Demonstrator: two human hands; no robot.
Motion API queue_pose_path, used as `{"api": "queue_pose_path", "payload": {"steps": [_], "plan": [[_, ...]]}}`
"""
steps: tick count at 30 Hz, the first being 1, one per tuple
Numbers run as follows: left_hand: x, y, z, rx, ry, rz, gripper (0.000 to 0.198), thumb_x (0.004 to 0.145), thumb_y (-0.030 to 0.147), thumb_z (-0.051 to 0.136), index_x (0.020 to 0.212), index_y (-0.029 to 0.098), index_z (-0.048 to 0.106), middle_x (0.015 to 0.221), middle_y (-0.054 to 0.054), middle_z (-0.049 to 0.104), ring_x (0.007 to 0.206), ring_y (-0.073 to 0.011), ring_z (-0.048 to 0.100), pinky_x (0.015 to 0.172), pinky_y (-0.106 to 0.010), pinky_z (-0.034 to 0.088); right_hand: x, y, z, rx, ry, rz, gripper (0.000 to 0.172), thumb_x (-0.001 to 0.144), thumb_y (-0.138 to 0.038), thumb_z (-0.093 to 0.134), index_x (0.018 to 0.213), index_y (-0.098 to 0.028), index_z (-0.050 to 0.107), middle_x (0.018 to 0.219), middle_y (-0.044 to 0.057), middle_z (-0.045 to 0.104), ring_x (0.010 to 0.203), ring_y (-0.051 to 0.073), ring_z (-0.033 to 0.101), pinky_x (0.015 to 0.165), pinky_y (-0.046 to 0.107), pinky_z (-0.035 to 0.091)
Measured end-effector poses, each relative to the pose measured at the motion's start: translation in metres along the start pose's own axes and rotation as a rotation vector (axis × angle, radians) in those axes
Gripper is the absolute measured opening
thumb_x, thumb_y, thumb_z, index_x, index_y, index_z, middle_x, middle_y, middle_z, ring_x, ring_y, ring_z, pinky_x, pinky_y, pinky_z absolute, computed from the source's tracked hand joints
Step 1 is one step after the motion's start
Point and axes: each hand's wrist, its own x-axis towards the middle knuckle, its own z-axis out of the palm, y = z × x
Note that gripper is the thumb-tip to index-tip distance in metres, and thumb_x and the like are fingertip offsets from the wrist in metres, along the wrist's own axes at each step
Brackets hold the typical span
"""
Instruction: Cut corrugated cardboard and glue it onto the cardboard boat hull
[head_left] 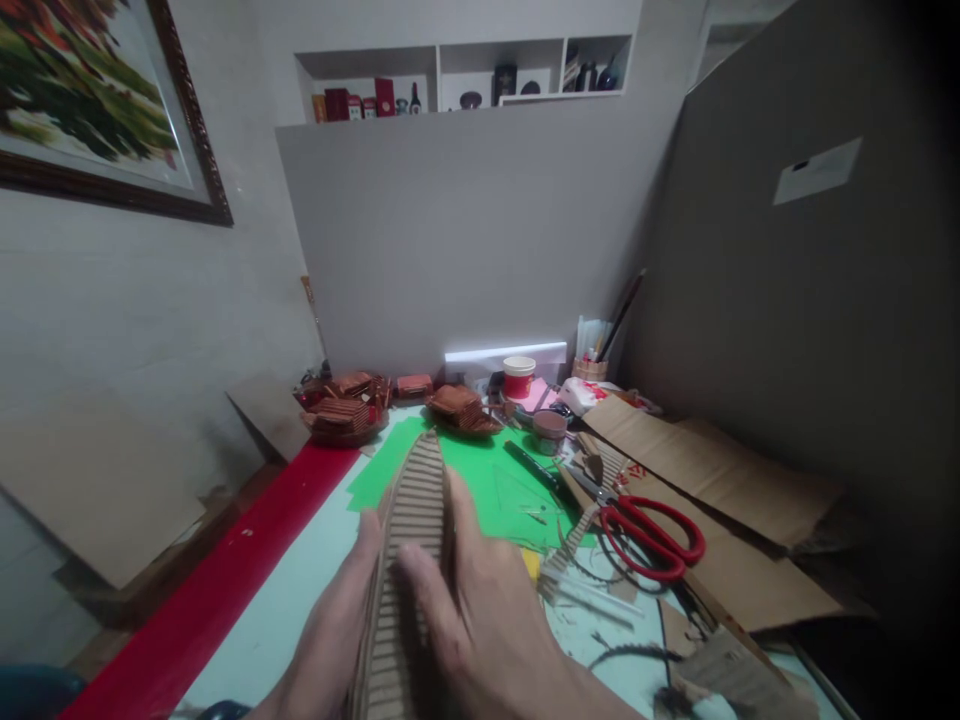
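Note:
A long corrugated cardboard piece [409,510], shaped like a narrow boat with a pointed far end, stretches away from me at the lower centre. My left hand [334,620] grips its left side, the thumb along the edge. Around its right side my right hand [484,600] is closed, with the thumb pressed on the ridged top and a finger stretched along the side. Beneath its tip lies a green sheet [480,460]. Red-handled scissors [652,535] rest to the right, near a dark pen [532,465].
Brown boat models [345,415] stand at the back left, another [461,410] at back centre. Behind the pen are a small jar [550,428] and a red-and-white tub [518,377]. Cardboard sheets [712,465] and scraps cover the right. A partition [472,240] rises behind.

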Motion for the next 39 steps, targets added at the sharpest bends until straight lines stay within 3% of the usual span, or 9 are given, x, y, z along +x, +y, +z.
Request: {"api": "queue_pose_path", "payload": {"steps": [4, 9, 19, 24, 30, 34, 39], "plan": [[0.002, -0.004, -0.005, -0.03, -0.043, 0.022, 0.06, 0.09, 0.048, 0.057, 0.142, 0.02, 0.05, 0.115, -0.012, 0.073, 0.115, -0.0297, 0.064, 0.103, -0.042, 0.046, -0.003, -0.002, 0.002, 0.084, -0.08, 0.1, 0.076, 0.091, -0.045, 0.045, 0.151, -0.003, 0.026, 0.074, 0.012, 0.072, 0.062, 0.028, 0.067, 0.057, 0.036, 0.053], [0.002, -0.001, -0.004, -0.039, -0.132, 0.044, 0.064, 0.087, 0.053, 0.059, 0.141, 0.021, 0.051, 0.115, -0.012, 0.073, 0.116, -0.031, 0.063, 0.103, -0.042, 0.047, -0.002, -0.002, 0.002, 0.162, -0.079, 0.119, 0.073, 0.09, -0.042, 0.046, 0.151, -0.006, 0.028, 0.077, 0.013, 0.072, 0.064, 0.028, 0.068, 0.059, 0.037, 0.053], [0.003, 0.008, -0.002, -0.088, -0.121, -0.102, 0.066, 0.088, 0.062, 0.05, 0.137, 0.018, 0.056, 0.113, -0.014, 0.073, 0.113, -0.0328, 0.064, 0.099, -0.044, 0.048, 0.003, 0.001, -0.002, 0.305, -0.111, 0.208, 0.071, 0.087, -0.042, 0.054, 0.149, -0.014, 0.032, 0.088, 0.01, 0.072, 0.07, 0.026, 0.066, 0.059, 0.033, 0.051], [0.004, 0.014, 0.001, -0.029, -0.047, 0.017, 0.054, 0.093, 0.051, 0.048, 0.136, 0.019, 0.057, 0.107, -0.012, 0.075, 0.102, -0.029, 0.07, 0.094, -0.041, 0.052, 0.003, 0.007, 0.005, 0.294, -0.133, 0.287, 0.066, 0.089, -0.049, 0.051, 0.145, -0.017, 0.036, 0.071, 0.002, 0.065, 0.068, 0.024, 0.061, 0.057, 0.032, 0.044], [0.0, 0.024, -0.003, 0.036, 0.02, 0.287, 0.049, 0.092, 0.047, 0.053, 0.134, 0.022, 0.058, 0.101, -0.008, 0.077, 0.09, -0.0256, 0.072, 0.087, -0.037, 0.056, -0.004, 0.011, 0.018, 0.463, -0.31, 0.363, 0.071, 0.085, -0.053, 0.057, 0.142, -0.015, 0.039, 0.077, 0.004, 0.065, 0.079, 0.025, 0.062, 0.07, 0.037, 0.046], [-0.003, 0.028, -0.007, 0.038, 0.023, 0.325, 0.054, 0.088, 0.052, 0.056, 0.134, 0.024, 0.058, 0.103, -0.007, 0.076, 0.092, -0.026, 0.072, 0.088, -0.037, 0.055, -0.01, 0.015, 0.028, 0.549, -0.355, 0.365, 0.076, 0.078, -0.051, 0.067, 0.14, -0.015, 0.042, 0.078, 0.004, 0.065, 0.077, 0.024, 0.062, 0.069, 0.035, 0.047], [-0.002, 0.03, -0.002, -0.027, -0.04, 0.313, 0.054, 0.09, 0.055, 0.05, 0.133, 0.023, 0.06, 0.106, -0.008, 0.076, 0.102, -0.0279, 0.069, 0.093, -0.037, 0.053, -0.012, 0.021, 0.038, 0.649, -0.378, 0.359, 0.066, 0.079, -0.046, 0.065, 0.134, -0.015, 0.046, 0.075, 0.002, 0.064, 0.066, 0.019, 0.061, 0.062, 0.03, 0.047]]}}
